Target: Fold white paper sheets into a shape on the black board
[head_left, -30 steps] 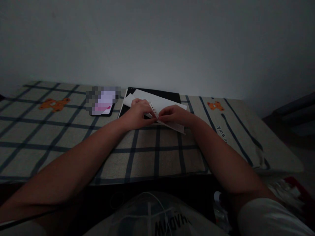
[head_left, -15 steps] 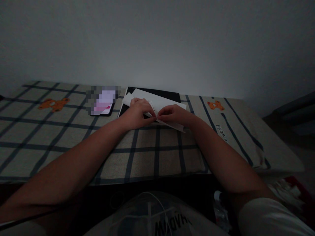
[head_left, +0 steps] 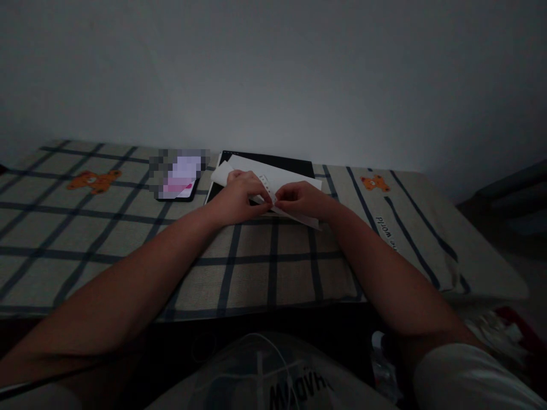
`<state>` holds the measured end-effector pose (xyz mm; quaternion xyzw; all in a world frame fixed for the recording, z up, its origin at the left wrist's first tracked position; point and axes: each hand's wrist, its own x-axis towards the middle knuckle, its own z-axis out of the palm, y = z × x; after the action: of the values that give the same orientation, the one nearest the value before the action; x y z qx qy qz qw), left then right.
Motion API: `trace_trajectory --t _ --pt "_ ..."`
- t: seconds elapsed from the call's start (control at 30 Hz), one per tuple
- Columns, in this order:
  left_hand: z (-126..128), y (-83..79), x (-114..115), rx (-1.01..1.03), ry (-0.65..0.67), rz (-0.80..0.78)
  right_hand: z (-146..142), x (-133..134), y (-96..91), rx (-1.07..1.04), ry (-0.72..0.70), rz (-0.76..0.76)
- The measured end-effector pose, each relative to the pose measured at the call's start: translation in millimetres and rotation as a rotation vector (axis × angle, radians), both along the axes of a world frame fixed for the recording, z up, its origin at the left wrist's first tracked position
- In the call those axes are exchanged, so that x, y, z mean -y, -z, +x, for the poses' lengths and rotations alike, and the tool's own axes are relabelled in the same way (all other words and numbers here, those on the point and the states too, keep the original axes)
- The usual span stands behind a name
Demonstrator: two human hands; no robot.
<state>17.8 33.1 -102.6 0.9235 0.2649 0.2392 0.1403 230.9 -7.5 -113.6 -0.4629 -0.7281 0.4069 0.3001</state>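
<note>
Both hands meet over a white sheet of paper, which shows a row of small holes along a folded or raised strip between them. My left hand is closed, with thumb and forefinger pinching the paper at that strip. Close beside it, my right hand pinches the same strip from the other side, its fingertips almost touching the left ones. Beneath the paper lies a flat black item with a pale left edge, perhaps a notebook; my hands and the paper cover much of it. A corner of paper sticks out below my right hand.
A phone with a lit, partly blurred screen lies left of the paper. A checked tablecloth with bear prints covers the table, which stands against a grey wall. Below the table at right, a clear plastic bottle shows dimly.
Between my fingers the holed strip has turned slightly, and its holes show more plainly. The sheet's top edge has shifted a little to the left. Both hands stay nearly in place.
</note>
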Motion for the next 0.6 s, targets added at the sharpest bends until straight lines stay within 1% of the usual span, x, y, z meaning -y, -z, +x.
trace_trajectory --t 0.1,0.23,0.43,0.6 --pt "-0.2 -0.6 0.1 0.003 -0.012 0.005 3.1 1.3 -2.3 -0.052 -0.001 -0.074" --pt "-0.1 -0.1 -0.6 0.005 -0.017 0.021 6.6 3.3 -6.9 -0.031 -0.011 -0.164" --pt "-0.1 0.8 -0.2 -0.003 0.000 0.068 6.0 2.0 -7.5 0.024 0.005 -0.120" --pt "0.6 -0.8 2.1 -0.020 0.028 0.052 5.1 3.2 -7.7 0.002 0.032 -0.135"
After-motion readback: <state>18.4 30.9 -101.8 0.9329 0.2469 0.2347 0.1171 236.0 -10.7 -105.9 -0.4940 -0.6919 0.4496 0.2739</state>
